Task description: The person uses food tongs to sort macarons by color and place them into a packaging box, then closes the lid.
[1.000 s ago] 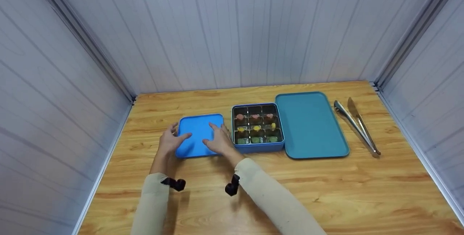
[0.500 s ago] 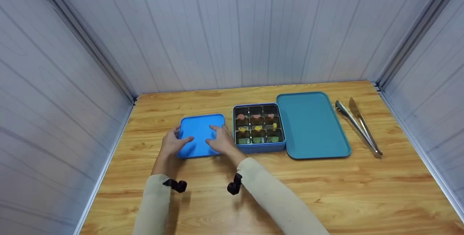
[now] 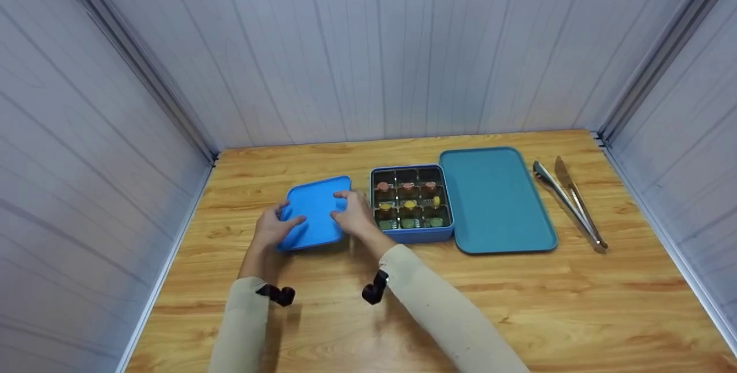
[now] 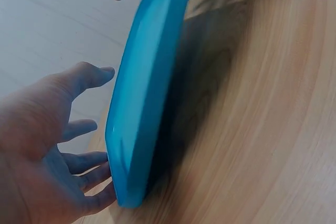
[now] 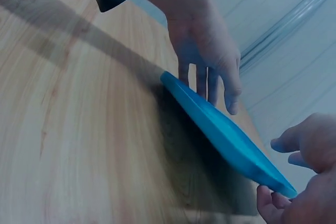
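A shallow blue square lid [image 3: 314, 212] is tilted, its right side raised off the table and its left side low. My left hand [image 3: 270, 226] is at the left edge, fingertips touching the rim and thumb apart from it, as the left wrist view shows. At the opposite edge my right hand [image 3: 358, 214] holds the raised side. In the right wrist view, its fingers [image 5: 269, 203] curl under the lid's corner while the thumb stays off the surface.
Right of the lid stands a blue box [image 3: 417, 236] with compartments holding small pieces topped in pink, yellow and green. A teal tray [image 3: 498, 200] touches or nearly touches the box. Metal tongs [image 3: 570, 203] lie farther right. Pale walls enclose the wooden table [image 3: 547, 304].
The lid lay flat before; its right side has now come up, lifted by my right hand. My left hand has barely moved.
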Motion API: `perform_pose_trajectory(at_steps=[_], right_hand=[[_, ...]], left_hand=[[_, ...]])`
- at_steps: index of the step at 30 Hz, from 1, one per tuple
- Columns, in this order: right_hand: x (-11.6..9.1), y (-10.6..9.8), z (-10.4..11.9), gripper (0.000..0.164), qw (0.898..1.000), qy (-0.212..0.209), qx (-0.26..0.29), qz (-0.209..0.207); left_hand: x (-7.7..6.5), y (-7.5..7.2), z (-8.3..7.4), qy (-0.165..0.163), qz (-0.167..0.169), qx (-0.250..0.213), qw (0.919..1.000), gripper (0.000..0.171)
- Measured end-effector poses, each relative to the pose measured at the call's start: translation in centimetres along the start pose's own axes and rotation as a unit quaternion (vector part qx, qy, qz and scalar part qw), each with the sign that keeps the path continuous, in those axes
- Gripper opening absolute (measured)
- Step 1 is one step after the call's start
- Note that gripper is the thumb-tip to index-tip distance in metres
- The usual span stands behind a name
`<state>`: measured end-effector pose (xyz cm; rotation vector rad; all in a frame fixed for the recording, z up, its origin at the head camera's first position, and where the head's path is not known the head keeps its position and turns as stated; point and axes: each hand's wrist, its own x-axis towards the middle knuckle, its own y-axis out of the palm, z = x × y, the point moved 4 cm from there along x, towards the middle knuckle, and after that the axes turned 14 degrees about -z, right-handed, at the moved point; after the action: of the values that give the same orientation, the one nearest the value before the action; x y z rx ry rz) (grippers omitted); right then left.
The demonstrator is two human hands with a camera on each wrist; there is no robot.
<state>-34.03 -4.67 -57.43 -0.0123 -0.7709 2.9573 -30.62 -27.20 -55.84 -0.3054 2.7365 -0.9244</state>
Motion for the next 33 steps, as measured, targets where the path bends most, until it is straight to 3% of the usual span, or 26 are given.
perform_pose_trajectory(at_steps=[3, 6, 14, 21, 24, 31, 33], right_hand=[[0.4, 0.2, -0.1, 0.047, 1.000, -0.003, -0.010, 0.010], [0.5, 0.3, -0.1, 0.046, 1.000, -0.009, -0.020, 0.013], [1.3, 0.4, -1.2, 0.052, 0.999, -0.001, -0.040, 0.029], [2.4, -0.1, -2.1, 0.054, 0.998, -0.022, -0.036, 0.048], [2.4, -1.3, -1.9, 0.053, 0.998, -0.029, -0.037, 0.043], [0.5, -6.7, 1.7, 0.051, 0.998, -0.007, -0.035, 0.045], [1.2, -7.1, 1.0, 0.050, 0.999, -0.010, -0.027, 0.043]], left_hand=[[0.3, 0.2, 0.4, 0.015, -0.009, 0.003, 0.9998, 0.084], [-0.6, 0.1, -0.2, 0.013, -0.006, 0.011, 0.9998, 0.077], [-1.2, 0.2, -0.3, -0.030, 0.001, 0.018, 0.9994, 0.057], [-1.8, 0.0, -1.4, -0.004, -0.021, 0.023, 0.9995, 0.058], [-2.2, 0.1, -2.7, 0.022, -0.042, 0.028, 0.9985, 0.057], [-2.8, 0.7, -6.0, 0.060, -0.087, 0.041, 0.9935, 0.057], [-3.0, 0.9, -6.8, 0.071, -0.098, 0.039, 0.9919, 0.058]])
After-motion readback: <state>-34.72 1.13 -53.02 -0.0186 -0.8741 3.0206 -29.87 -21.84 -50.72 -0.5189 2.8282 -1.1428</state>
